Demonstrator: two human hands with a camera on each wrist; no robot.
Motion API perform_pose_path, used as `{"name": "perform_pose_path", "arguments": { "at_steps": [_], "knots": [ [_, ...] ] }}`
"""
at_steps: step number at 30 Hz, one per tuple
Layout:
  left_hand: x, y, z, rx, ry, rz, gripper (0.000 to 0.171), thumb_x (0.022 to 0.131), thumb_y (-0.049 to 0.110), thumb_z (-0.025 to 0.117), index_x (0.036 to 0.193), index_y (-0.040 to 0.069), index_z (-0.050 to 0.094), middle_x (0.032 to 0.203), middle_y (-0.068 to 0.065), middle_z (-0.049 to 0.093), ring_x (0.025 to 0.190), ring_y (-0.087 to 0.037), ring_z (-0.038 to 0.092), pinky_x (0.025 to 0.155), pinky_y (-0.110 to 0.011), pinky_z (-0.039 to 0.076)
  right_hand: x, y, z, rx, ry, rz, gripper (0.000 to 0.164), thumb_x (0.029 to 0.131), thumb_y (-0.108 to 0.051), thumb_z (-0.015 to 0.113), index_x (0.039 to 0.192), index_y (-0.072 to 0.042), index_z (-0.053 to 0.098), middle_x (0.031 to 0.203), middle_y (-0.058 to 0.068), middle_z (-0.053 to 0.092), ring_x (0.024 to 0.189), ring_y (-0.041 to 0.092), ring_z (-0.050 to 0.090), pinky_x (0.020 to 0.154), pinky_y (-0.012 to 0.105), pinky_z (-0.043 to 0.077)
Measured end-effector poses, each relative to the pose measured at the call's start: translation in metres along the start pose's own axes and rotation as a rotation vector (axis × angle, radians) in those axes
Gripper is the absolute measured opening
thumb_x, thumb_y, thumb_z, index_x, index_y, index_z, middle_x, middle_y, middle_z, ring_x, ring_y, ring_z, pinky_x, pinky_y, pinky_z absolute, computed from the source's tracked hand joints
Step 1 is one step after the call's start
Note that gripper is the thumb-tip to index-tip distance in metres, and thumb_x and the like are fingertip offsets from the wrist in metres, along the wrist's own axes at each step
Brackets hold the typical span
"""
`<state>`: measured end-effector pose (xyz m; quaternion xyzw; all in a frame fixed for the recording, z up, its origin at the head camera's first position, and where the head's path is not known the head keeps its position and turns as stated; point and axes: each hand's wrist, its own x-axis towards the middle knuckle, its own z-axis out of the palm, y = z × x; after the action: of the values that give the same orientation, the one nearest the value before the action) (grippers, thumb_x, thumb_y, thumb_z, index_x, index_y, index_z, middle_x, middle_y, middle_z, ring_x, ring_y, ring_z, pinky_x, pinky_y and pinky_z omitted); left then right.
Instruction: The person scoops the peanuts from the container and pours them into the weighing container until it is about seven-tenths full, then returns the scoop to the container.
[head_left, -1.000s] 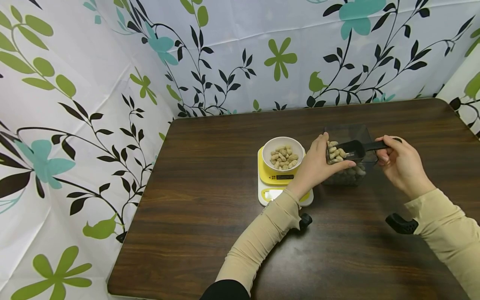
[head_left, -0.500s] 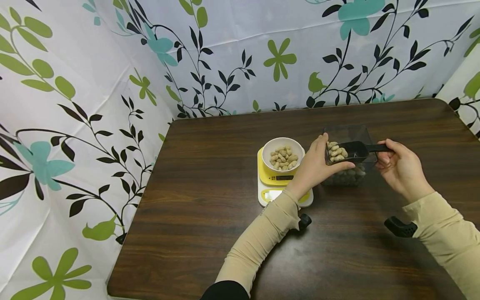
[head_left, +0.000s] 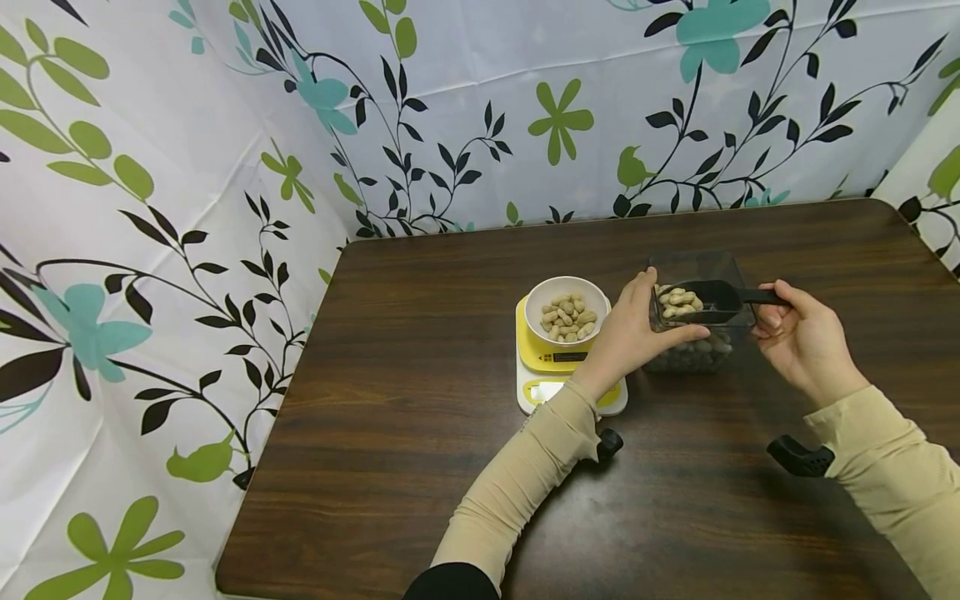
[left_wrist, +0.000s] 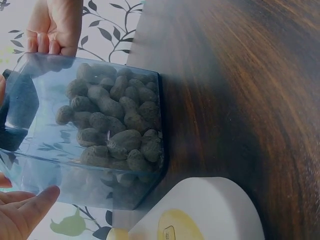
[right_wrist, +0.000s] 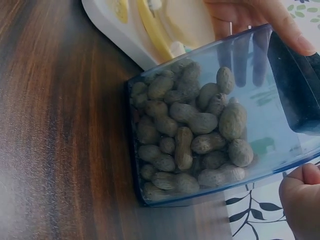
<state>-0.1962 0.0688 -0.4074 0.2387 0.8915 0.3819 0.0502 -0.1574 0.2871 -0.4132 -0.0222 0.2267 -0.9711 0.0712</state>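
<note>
My left hand (head_left: 633,327) grips the left side of a clear plastic container (head_left: 705,265), its thumb along the front wall. The right hand (head_left: 806,340) holds the handle of a black scoop (head_left: 718,302) at the container's right side. The scoop's bowl is inside the container near the top, with several unshelled peanuts (head_left: 679,303) at its left end. Lower down, more peanuts (right_wrist: 200,122) show through the wall in the right wrist view. In the left wrist view, the scoop (left_wrist: 20,107) sits above the heaped peanuts (left_wrist: 112,115).
Left of the container, a white bowl (head_left: 531,315) with several peanuts stands on a yellow and white kitchen scale (head_left: 529,354). My left forearm crosses over the scale's front right corner. Beyond the brown wooden table (head_left: 390,375) hangs a leaf-patterned curtain (head_left: 480,108).
The right hand has lowered slightly, bringing the scoop's handle closer to level. The scoop and its peanuts have shifted a little right. My left hand stays in place on the container.
</note>
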Motion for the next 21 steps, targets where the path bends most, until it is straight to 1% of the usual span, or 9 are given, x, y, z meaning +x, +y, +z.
{"name": "perform_pose_path", "arguments": {
  "at_steps": [8, 13, 18, 21],
  "knots": [
    [0.000, 0.002, -0.001, 0.009, 0.002, -0.011, 0.095, 0.079, 0.062, 0.061, 0.151, 0.024, 0.012, 0.154, 0.003, 0.023, 0.140, -0.014, 0.030, 0.107, -0.034, 0.038, 0.002, -0.005, 0.006, -0.001, 0.025, -0.016, 0.036, 0.103, -0.016, 0.030, 0.092, 0.007, 0.056, 0.057, 0.013, 0.047, 0.051, 0.021, 0.031, 0.055, 0.028, 0.016],
    [-0.001, 0.003, -0.004, 0.023, -0.002, -0.018, 0.095, 0.079, 0.063, 0.060, 0.151, 0.027, 0.010, 0.154, 0.003, 0.023, 0.140, -0.014, 0.030, 0.107, -0.034, 0.038, 0.004, -0.009, 0.010, -0.022, 0.013, -0.022, 0.035, 0.103, -0.016, 0.030, 0.092, 0.006, 0.055, 0.056, 0.012, 0.045, 0.051, 0.021, 0.028, 0.055, 0.028, 0.015],
    [0.001, 0.002, -0.009, 0.034, -0.009, -0.011, 0.097, 0.078, 0.065, 0.060, 0.151, 0.028, 0.008, 0.155, 0.001, 0.021, 0.141, -0.014, 0.028, 0.109, -0.034, 0.036, 0.006, -0.014, 0.016, -0.045, 0.001, -0.031, 0.033, 0.103, -0.016, 0.030, 0.095, 0.005, 0.055, 0.055, 0.011, 0.044, 0.050, 0.020, 0.025, 0.056, 0.029, 0.013],
    [0.002, 0.001, -0.014, 0.053, -0.014, 0.013, 0.097, 0.078, 0.065, 0.060, 0.151, 0.027, 0.008, 0.156, 0.001, 0.020, 0.142, -0.015, 0.026, 0.110, -0.034, 0.034, 0.009, -0.016, 0.022, -0.052, -0.002, -0.032, 0.031, 0.103, -0.016, 0.030, 0.096, 0.003, 0.054, 0.055, 0.011, 0.044, 0.050, 0.020, 0.024, 0.056, 0.029, 0.013]
  ]
}}
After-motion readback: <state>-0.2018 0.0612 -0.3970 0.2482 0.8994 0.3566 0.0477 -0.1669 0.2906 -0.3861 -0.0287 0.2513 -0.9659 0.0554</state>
